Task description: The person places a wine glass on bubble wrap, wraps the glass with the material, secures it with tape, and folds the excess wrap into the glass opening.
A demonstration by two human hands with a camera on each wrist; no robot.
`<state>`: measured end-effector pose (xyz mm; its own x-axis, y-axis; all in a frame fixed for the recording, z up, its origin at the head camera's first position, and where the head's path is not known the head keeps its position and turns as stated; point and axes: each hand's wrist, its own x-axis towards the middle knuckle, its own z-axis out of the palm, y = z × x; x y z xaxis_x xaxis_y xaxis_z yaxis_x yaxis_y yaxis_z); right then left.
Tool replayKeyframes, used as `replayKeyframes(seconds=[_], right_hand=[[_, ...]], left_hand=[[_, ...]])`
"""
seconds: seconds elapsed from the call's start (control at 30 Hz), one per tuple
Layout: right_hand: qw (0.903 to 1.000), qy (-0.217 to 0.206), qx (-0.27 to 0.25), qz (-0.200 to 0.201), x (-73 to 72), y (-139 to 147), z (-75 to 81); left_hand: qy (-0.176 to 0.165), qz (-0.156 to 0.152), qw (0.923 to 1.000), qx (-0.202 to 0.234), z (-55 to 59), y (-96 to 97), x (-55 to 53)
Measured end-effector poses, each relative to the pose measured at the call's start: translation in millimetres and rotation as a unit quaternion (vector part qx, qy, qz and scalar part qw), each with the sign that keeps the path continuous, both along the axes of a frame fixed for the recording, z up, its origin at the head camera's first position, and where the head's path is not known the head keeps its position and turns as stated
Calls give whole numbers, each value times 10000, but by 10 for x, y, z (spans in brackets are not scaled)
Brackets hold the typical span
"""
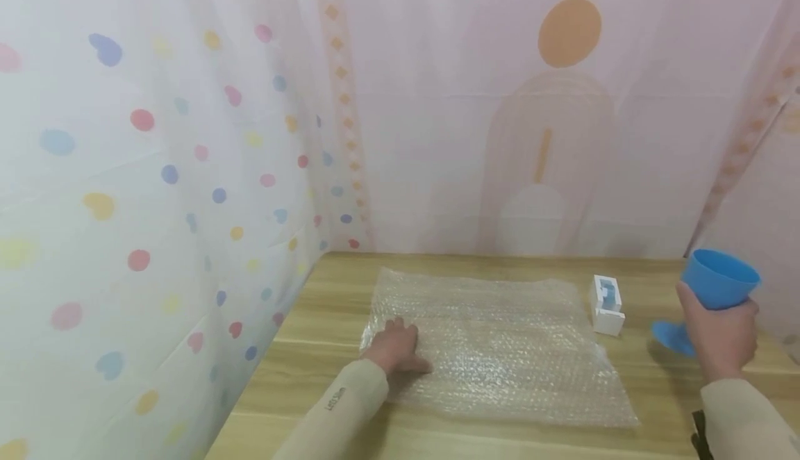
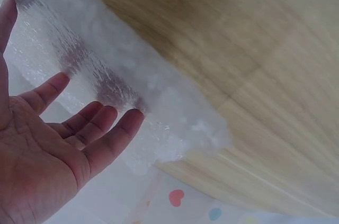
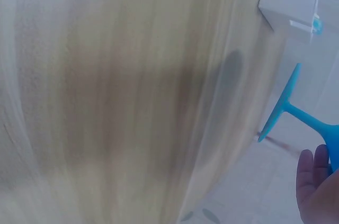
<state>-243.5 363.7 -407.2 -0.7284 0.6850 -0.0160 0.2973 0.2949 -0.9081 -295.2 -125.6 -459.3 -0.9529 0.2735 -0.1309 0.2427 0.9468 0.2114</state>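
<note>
Nearest you, two pale sleeves (image 1: pixel 350 404) reach in from below. Your left hand (image 1: pixel 395 347) grips nothing: its fingers are loosely spread, touching the left part of the bubble wrap (image 1: pixel 500 356). Your left wrist view adds what the head view hides, the palm side and the fingertips against the clear film. Your right hand (image 1: pixel 721 335) is wrapped around the blue goblet (image 1: pixel 719 281), grasping it over the right side of the wooden table (image 1: pixel 300 338). From the head you see the goblet's rim and hollow bowl, with your hand covering most of the stem; your right wrist view shows the stem and the foot nearly edge-on, raised off the wood, but cuts off the bowl.

The wrap lies flat across the middle of the table. Farther out, a small white box (image 1: pixel 607 321) with a light-blue part stands just beside the wrap's right edge, between it and the goblet. Behind, a patterned curtain (image 1: pixel 425 168) hangs at the table's far edge.

Your goblet is tilted: in the head view its long axis runs from the foot at lower left to the mouth at upper right. The wrap's longer side runs left to right.
</note>
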Motion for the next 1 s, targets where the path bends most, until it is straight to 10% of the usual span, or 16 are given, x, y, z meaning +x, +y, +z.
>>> replayKeyframes(seconds=[1.0], right_hand=[[9905, 673, 280, 1169, -356, -1061, 311]], left_hand=[[307, -319, 9988, -191, 86, -104, -46]])
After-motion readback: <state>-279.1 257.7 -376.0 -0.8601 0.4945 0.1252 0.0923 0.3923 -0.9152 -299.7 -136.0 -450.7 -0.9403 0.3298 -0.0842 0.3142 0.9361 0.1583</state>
